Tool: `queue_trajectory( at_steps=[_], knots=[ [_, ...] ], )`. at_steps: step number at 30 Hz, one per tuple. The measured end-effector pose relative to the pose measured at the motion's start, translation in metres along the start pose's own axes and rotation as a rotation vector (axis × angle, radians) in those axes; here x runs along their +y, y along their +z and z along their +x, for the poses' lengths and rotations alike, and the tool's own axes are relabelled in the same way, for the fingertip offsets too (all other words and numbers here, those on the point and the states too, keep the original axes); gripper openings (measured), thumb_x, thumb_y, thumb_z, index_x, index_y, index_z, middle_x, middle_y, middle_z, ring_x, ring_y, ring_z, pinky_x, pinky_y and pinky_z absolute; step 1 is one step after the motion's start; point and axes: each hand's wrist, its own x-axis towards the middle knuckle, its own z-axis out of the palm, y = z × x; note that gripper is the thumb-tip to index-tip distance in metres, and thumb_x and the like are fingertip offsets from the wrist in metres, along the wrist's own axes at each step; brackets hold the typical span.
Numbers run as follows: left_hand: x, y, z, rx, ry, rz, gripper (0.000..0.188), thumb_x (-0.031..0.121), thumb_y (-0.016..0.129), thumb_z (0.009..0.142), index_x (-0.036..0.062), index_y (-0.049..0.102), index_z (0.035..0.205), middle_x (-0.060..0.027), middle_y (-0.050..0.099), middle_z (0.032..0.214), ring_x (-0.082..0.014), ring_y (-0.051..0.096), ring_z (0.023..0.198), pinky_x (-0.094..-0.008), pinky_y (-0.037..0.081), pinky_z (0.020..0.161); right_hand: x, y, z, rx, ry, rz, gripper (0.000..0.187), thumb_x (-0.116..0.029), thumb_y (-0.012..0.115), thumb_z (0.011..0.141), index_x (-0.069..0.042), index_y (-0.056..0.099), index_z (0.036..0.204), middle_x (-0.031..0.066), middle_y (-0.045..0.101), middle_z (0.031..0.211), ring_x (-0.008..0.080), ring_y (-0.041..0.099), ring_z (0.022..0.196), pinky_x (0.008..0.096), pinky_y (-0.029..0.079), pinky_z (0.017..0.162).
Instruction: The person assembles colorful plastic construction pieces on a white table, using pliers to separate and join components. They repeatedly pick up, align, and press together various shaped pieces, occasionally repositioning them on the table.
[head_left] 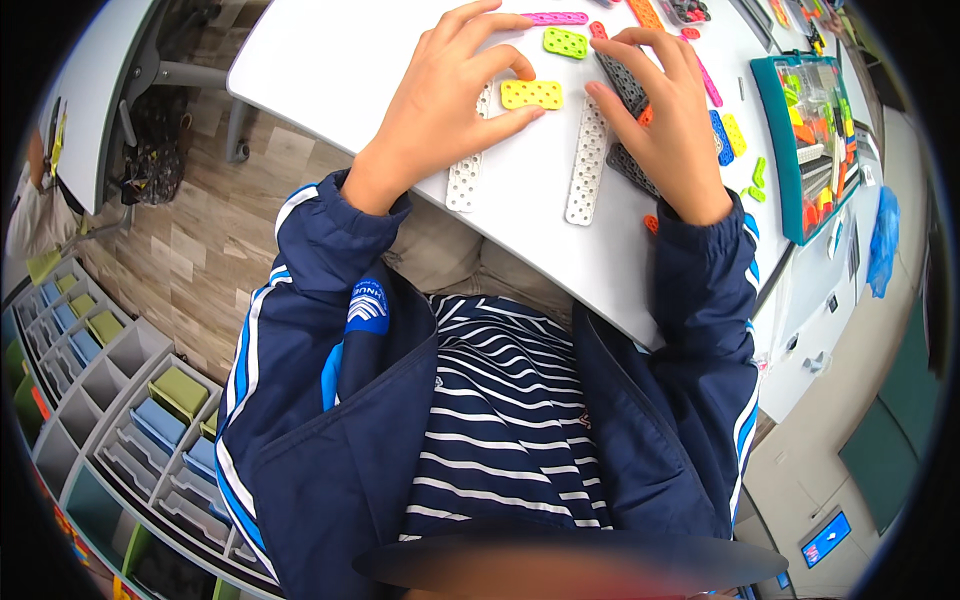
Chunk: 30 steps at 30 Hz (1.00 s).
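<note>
My left hand [445,95] reaches over the white table, thumb and index finger at opposite edges of a yellow perforated plate [532,95]; its other fingers are stretched out. Beneath that hand a white perforated beam [464,180] is partly hidden. A second white beam [586,170] lies between my hands. My right hand [665,110] is open, fingers spread and holding nothing, above dark grey perforated pieces [625,82] and an orange piece it partly covers. A lime green plate [565,43] and a pink beam [556,18] sit beyond the yellow plate.
Right of my right hand lie a blue piece [720,135], another yellow plate [734,134] and small green parts [758,178]. A teal-edged case [785,150] of assorted parts stands farther right. The table edge [550,278] runs before my body. Storage trays [160,425] are at lower left.
</note>
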Motion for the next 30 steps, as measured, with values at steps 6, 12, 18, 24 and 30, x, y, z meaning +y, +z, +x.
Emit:
queue_trajectory(
  at_steps=[6, 12, 18, 24, 30],
  knots=[
    [0.002, 0.001, -0.005, 0.061, 0.01, 0.069, 0.035, 0.026, 0.088, 0.077, 0.0064, 0.061, 0.088, -0.0218, 0.058, 0.141, -0.047, 0.044, 0.14, -0.0536, 0.039, 0.111, -0.007, 0.025, 0.02, 0.043, -0.013, -0.082, 0.031, -0.016, 0.08, 0.087, -0.007, 0.073, 0.116, 0.0109, 0.063, 0.113, 0.0335, 0.055, 0.11, 0.0434, 0.047, 0.098],
    [-0.001, 0.002, -0.006, 0.036, 0.046, 0.079, 0.04, 0.029, 0.088, 0.077, 0.0056, 0.061, 0.095, -0.0235, 0.053, 0.146, -0.0488, 0.04, 0.143, -0.0559, 0.037, 0.114, -0.008, 0.023, 0.018, 0.054, 0.081, -0.052, 0.028, -0.018, 0.083, 0.085, -0.004, 0.071, 0.106, 0.0106, 0.062, 0.108, 0.0332, 0.055, 0.108, 0.0418, 0.046, 0.095],
    [-0.008, -0.003, -0.003, -0.04, 0.11, -0.074, 0.043, 0.023, 0.081, 0.081, 0.0064, 0.068, 0.118, -0.0266, 0.045, 0.154, -0.0516, 0.031, 0.149, -0.0567, 0.032, 0.12, -0.02, 0.022, 0.004, 0.142, 0.058, 0.013, 0.03, -0.018, 0.083, 0.081, -0.003, 0.065, 0.099, 0.0142, 0.056, 0.107, 0.0347, 0.051, 0.101, 0.0458, 0.044, 0.089],
    [-0.011, 0.001, -0.006, -0.063, 0.074, -0.04, 0.045, 0.022, 0.081, 0.081, 0.0064, 0.067, 0.122, -0.0287, 0.044, 0.154, -0.0524, 0.031, 0.149, -0.0575, 0.031, 0.121, -0.03, 0.03, -0.009, 0.082, 0.118, 0.021, 0.032, -0.017, 0.082, 0.082, -0.002, 0.058, 0.096, 0.0167, 0.054, 0.114, 0.0357, 0.05, 0.104, 0.0464, 0.042, 0.092],
    [-0.013, 0.004, -0.005, -0.006, 0.073, -0.096, 0.052, 0.025, 0.082, 0.082, 0.0055, 0.066, 0.127, -0.0303, 0.043, 0.154, -0.0524, 0.031, 0.149, -0.0583, 0.031, 0.121, -0.032, 0.031, -0.009, 0.072, 0.112, -0.011, 0.035, -0.022, 0.084, 0.083, -0.002, 0.058, 0.096, 0.0162, 0.055, 0.116, 0.0355, 0.05, 0.106, 0.0463, 0.042, 0.093]
  ],
)
